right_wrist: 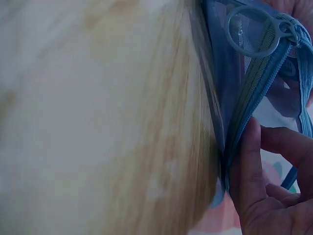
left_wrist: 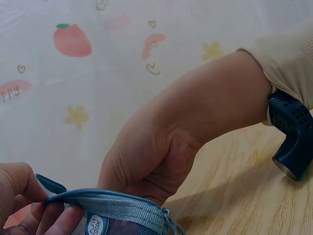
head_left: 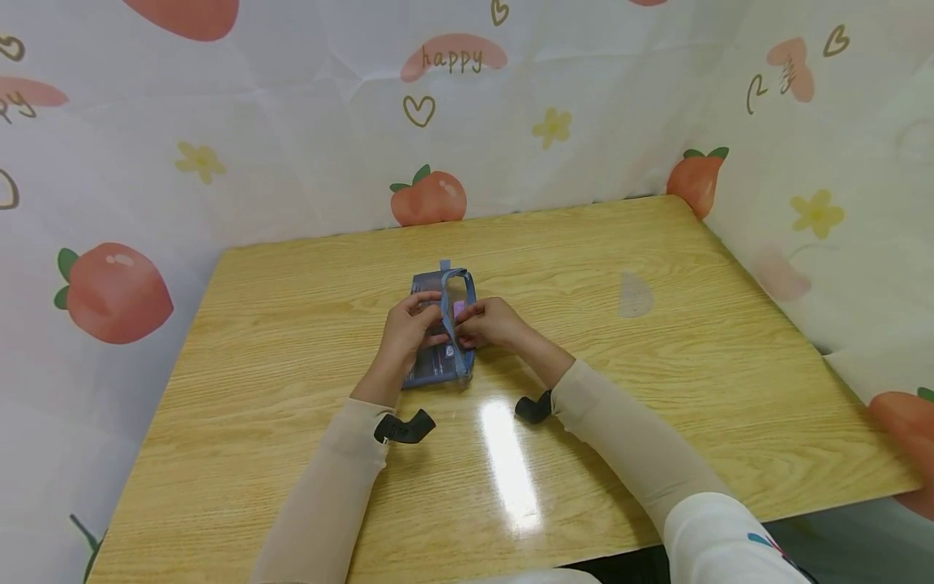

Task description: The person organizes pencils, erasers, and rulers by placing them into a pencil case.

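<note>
A blue see-through mesh zip pouch (head_left: 438, 369) lies on the table with its zipped mouth spread apart. My left hand (head_left: 404, 331) pinches the mouth's left edge between thumb and fingers, as the left wrist view also shows at the zipper tape (left_wrist: 112, 203). On the opposite side, my right hand (head_left: 498, 322) grips the other zippered edge, its fingers (right_wrist: 250, 156) against the zipper in the right wrist view. A small pink item (head_left: 459, 308) shows inside the opening. The round zipper pull (right_wrist: 253, 54) hangs at one end of the zipper.
The wood-grain table (head_left: 292, 324) stretches out around the pouch. A translucent half-round piece (head_left: 636, 295) lies towards the right. Fruit-printed white sheeting (head_left: 314, 162) stands behind and at both sides. Black camera mounts (head_left: 404, 427) stick out from both wrists.
</note>
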{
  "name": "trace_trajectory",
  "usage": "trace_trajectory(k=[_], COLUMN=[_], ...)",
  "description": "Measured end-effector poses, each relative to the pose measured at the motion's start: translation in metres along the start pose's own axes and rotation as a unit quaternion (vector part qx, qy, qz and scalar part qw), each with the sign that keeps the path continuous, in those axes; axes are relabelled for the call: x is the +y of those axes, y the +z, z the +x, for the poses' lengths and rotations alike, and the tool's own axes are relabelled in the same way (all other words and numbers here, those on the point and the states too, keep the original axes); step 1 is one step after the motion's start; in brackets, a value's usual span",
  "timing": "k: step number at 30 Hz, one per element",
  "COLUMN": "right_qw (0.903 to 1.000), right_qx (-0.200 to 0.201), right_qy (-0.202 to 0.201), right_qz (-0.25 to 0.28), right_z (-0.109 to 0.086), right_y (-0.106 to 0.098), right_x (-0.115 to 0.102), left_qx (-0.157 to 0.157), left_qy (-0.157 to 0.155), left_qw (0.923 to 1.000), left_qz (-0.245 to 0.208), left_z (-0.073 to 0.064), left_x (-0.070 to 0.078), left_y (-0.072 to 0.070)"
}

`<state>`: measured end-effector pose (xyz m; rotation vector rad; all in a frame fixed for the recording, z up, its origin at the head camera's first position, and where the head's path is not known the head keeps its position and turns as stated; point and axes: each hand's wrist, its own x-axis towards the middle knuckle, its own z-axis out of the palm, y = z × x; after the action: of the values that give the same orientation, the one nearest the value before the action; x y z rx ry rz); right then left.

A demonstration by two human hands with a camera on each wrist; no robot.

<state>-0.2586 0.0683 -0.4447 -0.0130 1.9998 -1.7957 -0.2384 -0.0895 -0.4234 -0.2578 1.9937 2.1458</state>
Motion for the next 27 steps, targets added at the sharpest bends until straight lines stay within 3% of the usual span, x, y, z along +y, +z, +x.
trace_trajectory(k=[8,13,15,18,21,23,25,27], right_qw=[0.9965,0.9865,0.9766,0.9496,0.9035,0.8695,0.8424,0.8251], right_qx=[-0.001,0.033,0.060,0.105,0.150,0.175,0.194,0.203], right_qy=[-0.022,-0.029,-0.032,-0.036,-0.020,0.014,0.059,0.104], right_qz=[-0.081,-0.158,-0.204,-0.293,-0.401,-0.461,-0.499,-0.517], right_z=[-0.007,-0.011,-0.014,-0.022,-0.033,-0.041,-0.049,-0.055], right_y=[-0.011,-0.047,-0.068,-0.104,-0.142,-0.165,-0.185,-0.201], right_x=[0.000,0.003,0.003,0.002,-0.002,-0.004,-0.006,-0.005], left_qx=[0.008,0.012,0.012,0.010,0.010,0.009,0.008,0.007], left_qy=[0.001,0.008,0.010,0.010,0.012,0.014,0.016,0.019], left_qw=[0.9999,0.9998,0.9998,0.9998,0.9998,0.9998,0.9998,0.9997], left_qz=[0.006,0.010,0.013,0.010,0.011,0.011,0.011,0.010], left_z=[-0.001,0.002,0.002,0.002,0.002,0.002,0.002,0.002], left_x=[0.000,-0.002,-0.002,-0.001,0.000,0.000,0.000,-0.001], left_y=[0.000,0.000,-0.001,0.000,-0.001,-0.001,-0.001,-0.002])
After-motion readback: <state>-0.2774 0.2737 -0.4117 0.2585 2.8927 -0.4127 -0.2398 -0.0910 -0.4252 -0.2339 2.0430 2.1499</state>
